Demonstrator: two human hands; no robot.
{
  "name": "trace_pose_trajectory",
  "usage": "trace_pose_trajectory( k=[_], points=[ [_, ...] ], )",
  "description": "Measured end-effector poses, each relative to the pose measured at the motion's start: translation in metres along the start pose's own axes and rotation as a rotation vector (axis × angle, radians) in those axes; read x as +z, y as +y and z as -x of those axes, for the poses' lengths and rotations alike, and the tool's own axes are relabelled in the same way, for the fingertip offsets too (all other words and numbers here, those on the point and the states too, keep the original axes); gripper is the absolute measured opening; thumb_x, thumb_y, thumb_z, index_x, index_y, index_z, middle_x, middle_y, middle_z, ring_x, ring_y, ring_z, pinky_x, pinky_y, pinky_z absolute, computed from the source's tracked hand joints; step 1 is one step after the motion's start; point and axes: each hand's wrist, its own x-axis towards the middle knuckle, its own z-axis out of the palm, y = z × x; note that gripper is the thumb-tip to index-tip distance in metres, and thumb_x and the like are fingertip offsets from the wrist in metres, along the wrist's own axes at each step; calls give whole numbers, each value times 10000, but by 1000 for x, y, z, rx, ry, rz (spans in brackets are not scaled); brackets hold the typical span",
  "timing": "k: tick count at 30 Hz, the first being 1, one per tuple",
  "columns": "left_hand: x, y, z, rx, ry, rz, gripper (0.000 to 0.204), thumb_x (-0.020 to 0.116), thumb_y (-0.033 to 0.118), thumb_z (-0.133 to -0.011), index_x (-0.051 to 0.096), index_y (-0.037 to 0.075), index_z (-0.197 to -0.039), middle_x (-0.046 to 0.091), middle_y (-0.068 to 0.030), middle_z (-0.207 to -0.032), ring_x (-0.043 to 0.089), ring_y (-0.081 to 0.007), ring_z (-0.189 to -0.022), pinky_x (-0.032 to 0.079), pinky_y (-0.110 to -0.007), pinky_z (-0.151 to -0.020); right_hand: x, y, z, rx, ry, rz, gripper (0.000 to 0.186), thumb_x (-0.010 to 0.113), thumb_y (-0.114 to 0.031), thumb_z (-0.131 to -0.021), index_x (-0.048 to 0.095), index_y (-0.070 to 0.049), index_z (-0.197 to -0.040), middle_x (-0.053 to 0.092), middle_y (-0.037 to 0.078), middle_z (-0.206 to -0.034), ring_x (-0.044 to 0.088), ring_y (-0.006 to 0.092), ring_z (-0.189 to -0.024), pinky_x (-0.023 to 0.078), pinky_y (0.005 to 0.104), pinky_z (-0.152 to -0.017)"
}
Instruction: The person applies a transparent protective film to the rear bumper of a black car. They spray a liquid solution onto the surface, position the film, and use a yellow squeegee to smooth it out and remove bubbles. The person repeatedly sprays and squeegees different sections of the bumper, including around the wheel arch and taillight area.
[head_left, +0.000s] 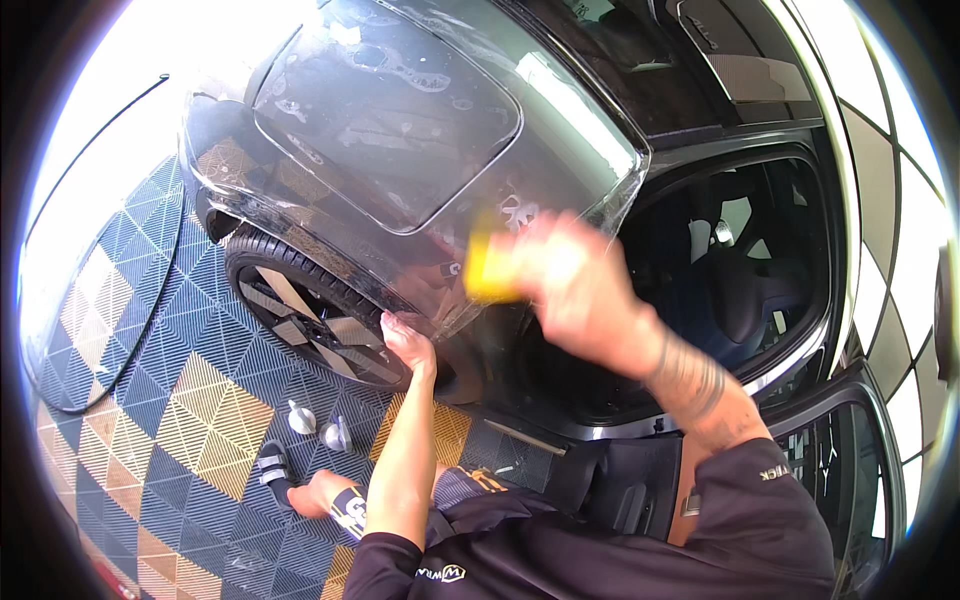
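Note:
My right hand (585, 285) is closed around a yellow squeegee (490, 262), both smeared by motion, over the rear side of a dark grey car panel (390, 150). Wet clear film (450, 318) lies over this panel, with bubbles, streaks and a loose edge near the door opening. Low on the panel, where the wheel arch ends, my left hand (407, 342) has its fingers closed at the film's lower edge. Just beside that hand is the black tyre and spoked wheel (320, 325).
An open door (840, 450) stands at the right, beside the dark door opening (730, 270). Two spray bottles (302, 418) (336, 434) stand on the patterned tile floor (210, 430) near my sandalled foot (275, 470). A black hose (160, 300) runs along the left.

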Motion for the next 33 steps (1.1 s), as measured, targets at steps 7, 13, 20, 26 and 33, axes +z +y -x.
trace_pose_trajectory(
  k=[7, 13, 20, 26, 33],
  points=[
    [0, -11, 17, -31, -41, 17, 462, 344, 306, -1004, 543, -90, -1133, 645, -205, -924, 601, -308, -812, 464, -361, -765, -38, 38, -27, 441, 108, 242, 211, 543, -6, -875, 628, 2, -1068, 615, 120, -811, 621, 233, -847, 498, 324, -815],
    [-6, 2, 48, -17, -119, 15, 468, 340, 348, -998, 538, -72, -943, 585, -153, -777, 554, -262, -730, 438, -358, -703, -69, 60, -16, 244, 123, -417, 250, 574, 43, -832, 660, -33, -1055, 674, 123, -998, 647, 203, -880, 488, 303, -854],
    [-3, -2, 56, -87, -184, 202, 460, 309, 338, -1010, 517, -30, -828, 536, -66, -646, 500, -177, -591, 412, -302, -576, -50, 168, -114, -199, -144, -115, 313, 529, 49, -792, 642, -39, -1070, 635, 101, -907, 620, 255, -843, 497, 330, -770],
    [-9, 20, 41, 54, -68, 7, 463, 313, 340, -1013, 483, -14, -767, 507, -46, -619, 491, -166, -569, 403, -297, -551, -103, 98, 120, 326, -504, -421, 310, 595, 109, -703, 678, -33, -966, 649, 93, -924, 627, 240, -881, 510, 335, -800],
    [-5, 14, 57, -4, -147, 151, 468, 307, 369, -1018, 460, 41, -720, 451, 7, -558, 394, -89, -487, 325, -254, -465, -93, 159, -31, 72, -114, -65, 280, 545, -34, -820, 662, -120, -1059, 579, 99, -849, 567, 271, -757, 467, 341, -646]
  ],
)
